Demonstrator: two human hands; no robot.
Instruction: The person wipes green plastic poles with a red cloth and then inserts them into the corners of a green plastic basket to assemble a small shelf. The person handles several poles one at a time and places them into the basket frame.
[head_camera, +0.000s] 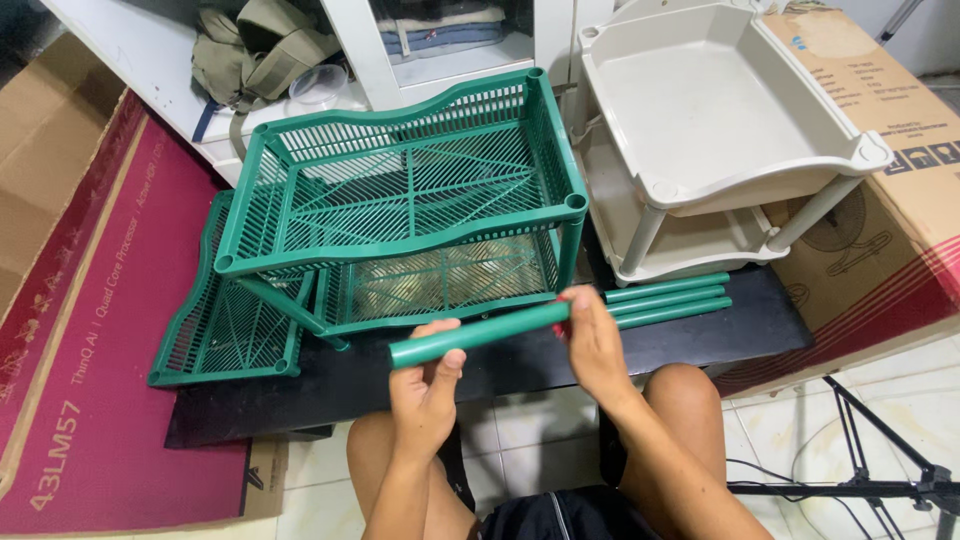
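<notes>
Green tube (480, 335): held level between both hands, just above the black board and in front of the green rack
Left hand (425, 385): closed loosely on the left end of the tube, thumb on the near side, fingers curled behind it; the open end of the tube sticks out a little past the hand
Right hand (590, 335): pinched on the right end of the tube, fingers drawn together around it, palm turned toward the left hand
Gap between hands: a long bare stretch of tube is seen between them
Spare tubes (668, 298): three green tubes lying side by side on the board, just beyond and to the right of the right hand, nearly touching its fingertips
Green rack (400, 190): two slatted green trays stacked on posts, directly beyond both hands, tilted slightly
Loose tray (225, 320): a third slatted green tray lying flat, beyond and to the left of the left hand, partly under the rack
Black board (700, 335): a dark flat surface under the rack and tubes, just beyond the knees
Grey rack (715, 130): a pale two-tier rack of solid trays, well beyond the right hand and to its right
Cardboard boxes: a red one (90, 340) far to the left of the left hand, a brown one (890, 120) far right of the right hand
Tripod legs (880, 460): on the tiled floor, near and to the right of the right forearm
</notes>
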